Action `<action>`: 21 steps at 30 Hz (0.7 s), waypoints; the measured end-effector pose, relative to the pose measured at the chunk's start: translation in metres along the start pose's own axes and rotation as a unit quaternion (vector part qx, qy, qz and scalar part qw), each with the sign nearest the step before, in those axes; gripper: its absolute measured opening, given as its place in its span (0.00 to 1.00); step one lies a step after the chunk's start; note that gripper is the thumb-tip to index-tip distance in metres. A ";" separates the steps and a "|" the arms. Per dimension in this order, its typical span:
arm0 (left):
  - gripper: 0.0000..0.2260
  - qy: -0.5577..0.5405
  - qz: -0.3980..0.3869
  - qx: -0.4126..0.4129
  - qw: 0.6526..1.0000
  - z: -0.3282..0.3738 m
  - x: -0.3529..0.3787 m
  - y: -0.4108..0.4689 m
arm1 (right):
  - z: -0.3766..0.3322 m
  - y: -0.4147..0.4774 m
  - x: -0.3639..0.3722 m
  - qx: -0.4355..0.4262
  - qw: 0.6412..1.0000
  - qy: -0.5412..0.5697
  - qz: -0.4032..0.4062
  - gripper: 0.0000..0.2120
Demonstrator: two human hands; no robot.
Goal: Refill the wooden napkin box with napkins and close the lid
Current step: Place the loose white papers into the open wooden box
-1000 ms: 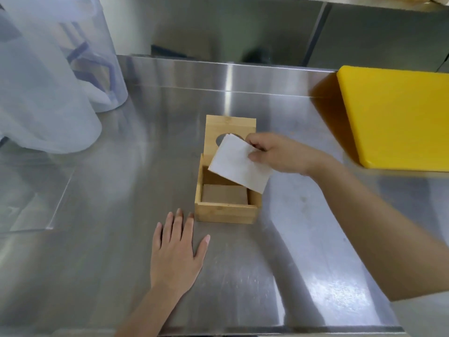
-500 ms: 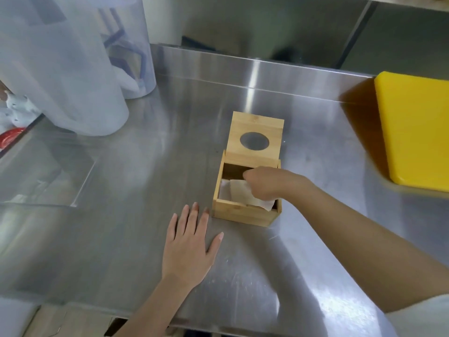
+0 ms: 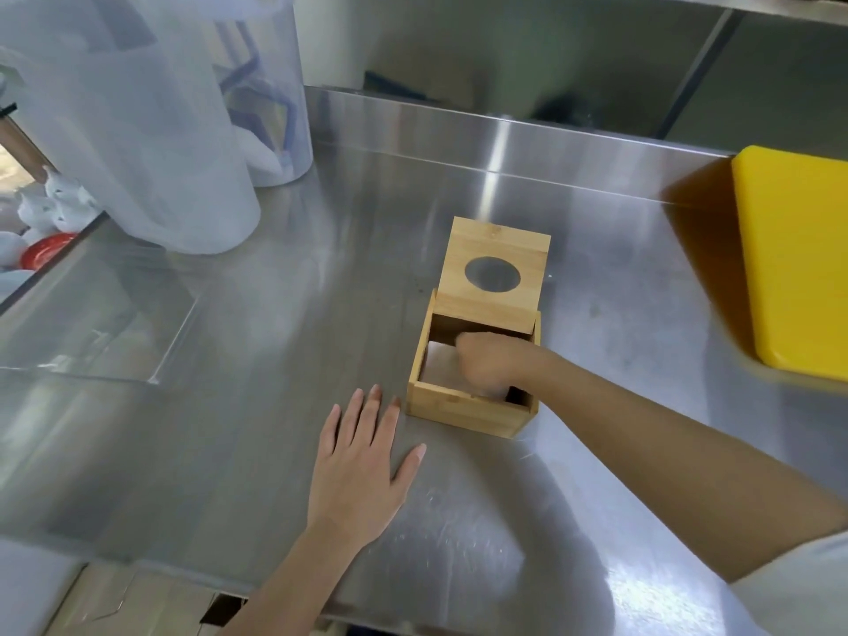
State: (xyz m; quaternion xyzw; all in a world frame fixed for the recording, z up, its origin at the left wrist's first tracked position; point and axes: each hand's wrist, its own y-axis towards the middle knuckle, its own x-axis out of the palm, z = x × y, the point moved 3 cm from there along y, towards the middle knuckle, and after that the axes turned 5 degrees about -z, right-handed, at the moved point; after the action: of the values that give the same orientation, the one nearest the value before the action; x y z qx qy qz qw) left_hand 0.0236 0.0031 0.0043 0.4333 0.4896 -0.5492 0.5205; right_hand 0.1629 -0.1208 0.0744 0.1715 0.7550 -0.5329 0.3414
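While right hand (image 3: 488,364) sits curled inside square bamboo napkin box (image 3: 468,413) at centre of steel counter (image 3: 229,360), I read step as pressing white napkin (image 3: 438,365) down. Fist closed; whether it pinches napkin, I cannot tell. Left hand (image 3: 360,468) flat, fingers spread, near-left of box, holding nothing. Hinged lid with round hole (image 3: 493,273) stands up at far side. Next, I judge: withdraw hand, add napkins if needed, swing lid down.

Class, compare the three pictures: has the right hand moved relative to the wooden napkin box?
Yes. The right hand has gone down from above the wooden napkin box into it, pressing the napkin inside.
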 end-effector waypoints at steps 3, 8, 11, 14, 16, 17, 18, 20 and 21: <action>0.26 0.003 0.000 -0.001 1.000 0.000 0.000 0.001 | 0.000 0.003 0.002 -0.028 0.999 0.012 0.018 0.07; 0.26 0.003 0.003 -0.003 1.000 0.000 0.000 0.001 | 0.002 0.009 0.002 -0.042 0.999 0.010 0.009 0.09; 0.26 0.000 0.003 -0.004 1.000 0.000 -0.001 0.001 | 0.003 0.010 0.003 -0.044 0.999 0.002 0.015 0.08; 0.25 -0.003 0.008 -0.003 1.000 0.000 -0.001 0.001 | 0.004 0.010 0.002 -0.049 0.998 0.000 0.051 0.07; 0.25 -0.005 0.010 -0.004 1.000 0.000 -0.001 0.001 | 0.004 0.008 0.002 -0.053 0.996 -0.001 0.072 0.06; 0.25 -0.007 0.009 -0.005 1.000 0.000 -0.001 0.001 | 0.003 0.007 0.003 -0.057 0.995 -0.006 0.087 0.06; 0.25 -0.009 0.008 -0.005 1.000 0.000 -0.001 0.001 | 0.002 0.005 0.003 -0.063 0.992 -0.017 0.105 0.06; 0.25 -0.010 0.005 -0.006 1.000 0.000 0.000 0.001 | 0.001 0.000 0.005 -0.082 0.985 -0.058 0.140 0.08; 0.25 -0.011 0.005 -0.005 1.000 0.000 0.000 0.001 | 0.000 -0.002 0.005 -0.093 0.981 -0.077 0.152 0.09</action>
State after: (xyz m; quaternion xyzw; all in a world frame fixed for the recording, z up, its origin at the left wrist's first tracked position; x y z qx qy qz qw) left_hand 0.0247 0.0033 0.0038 0.4269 0.4846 -0.5490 0.5306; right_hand 0.1581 -0.1224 0.0718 0.2102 0.7378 -0.4133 0.4906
